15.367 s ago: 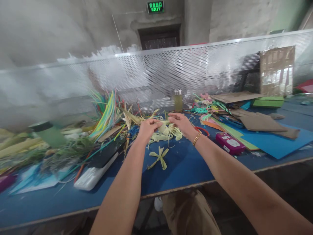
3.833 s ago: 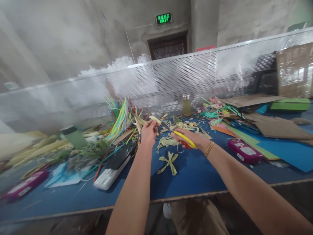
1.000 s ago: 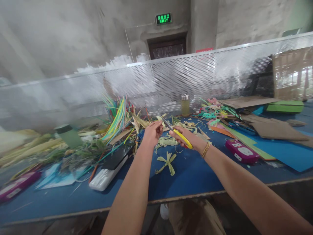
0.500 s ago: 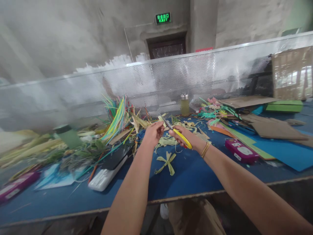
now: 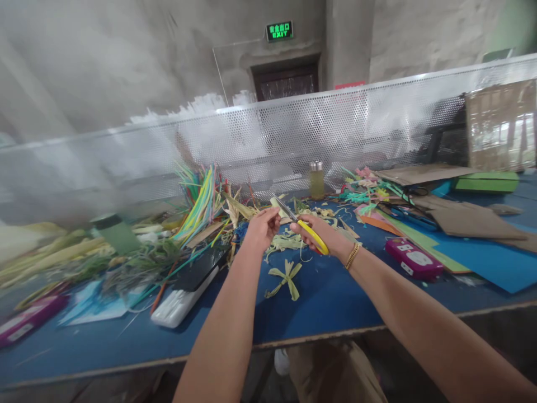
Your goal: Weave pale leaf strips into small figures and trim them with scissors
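My right hand [image 5: 316, 230] is closed around the yellow handles of a pair of scissors [image 5: 312, 238], whose metal blades point up and to the left. A pale green strip of dried husk [image 5: 276, 202] is pinched in the fingers of my left hand [image 5: 264, 225]. The blades lie against that strip, near my left fingertips. Below both hands, a flower-like shape of tied husk strips [image 5: 287, 279] rests on the blue tabletop [image 5: 327, 302]. Loose husk scraps [image 5: 287, 242] are scattered just beyond it, partly behind my hands.
Left of my arm are a white and black device [image 5: 184, 299], colourful straws [image 5: 203, 198] and a green-lidded container [image 5: 115, 232]. To the right lie a purple box [image 5: 413, 258], coloured paper [image 5: 495, 260] and cardboard [image 5: 470, 221]. A bottle [image 5: 316, 180] stands before the perforated metal screen [image 5: 293, 134].
The scissor blades have shifted slightly and now reach further across the husk strip. Both hands stay in nearly the same place, and the tied husk shape has not moved.
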`<state>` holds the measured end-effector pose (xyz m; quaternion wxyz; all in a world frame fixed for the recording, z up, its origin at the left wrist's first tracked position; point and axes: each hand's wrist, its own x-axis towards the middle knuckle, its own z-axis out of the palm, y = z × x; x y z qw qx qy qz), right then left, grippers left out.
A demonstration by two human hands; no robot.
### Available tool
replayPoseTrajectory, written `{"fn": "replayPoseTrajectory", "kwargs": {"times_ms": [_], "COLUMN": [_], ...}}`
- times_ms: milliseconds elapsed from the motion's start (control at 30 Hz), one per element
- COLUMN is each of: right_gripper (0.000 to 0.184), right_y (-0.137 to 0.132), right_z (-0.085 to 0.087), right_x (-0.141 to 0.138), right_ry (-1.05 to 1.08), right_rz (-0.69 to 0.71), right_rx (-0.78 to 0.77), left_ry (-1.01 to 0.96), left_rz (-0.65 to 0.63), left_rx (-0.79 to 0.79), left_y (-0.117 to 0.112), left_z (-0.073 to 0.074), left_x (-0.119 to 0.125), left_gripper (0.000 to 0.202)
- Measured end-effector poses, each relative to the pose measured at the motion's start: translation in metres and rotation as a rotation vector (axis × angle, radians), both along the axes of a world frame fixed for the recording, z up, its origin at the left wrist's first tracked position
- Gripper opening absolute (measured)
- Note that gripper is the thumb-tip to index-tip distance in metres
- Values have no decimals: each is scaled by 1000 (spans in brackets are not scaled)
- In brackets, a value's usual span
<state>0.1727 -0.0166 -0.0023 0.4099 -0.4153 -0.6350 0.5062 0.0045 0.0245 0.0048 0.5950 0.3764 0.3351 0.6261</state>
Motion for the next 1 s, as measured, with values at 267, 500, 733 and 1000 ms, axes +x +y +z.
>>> {"fn": "replayPoseTrajectory", "kwargs": {"times_ms": [267,500,733,1000], "right_gripper": [47,55,45,39], "right_y": [9,18,22,25], "right_z": [-8,-19,-17,-14], "right_x": [1,-6,-5,6], "right_ry": [192,502,528,139], "right_rz": [-125,-99,-222,-359], "right_rx": [42,149,318,798], "left_ry": [51,64,112,179], "left_rz": [-22,-87,-179,-213], "left_rx": [17,94,123,-26], "left_y": [-3,-8,-13,-14], "left_z": [-1,-14,-14,3], "left_x": [4,26,31,13], "left_gripper": [25,28,25,46]}}
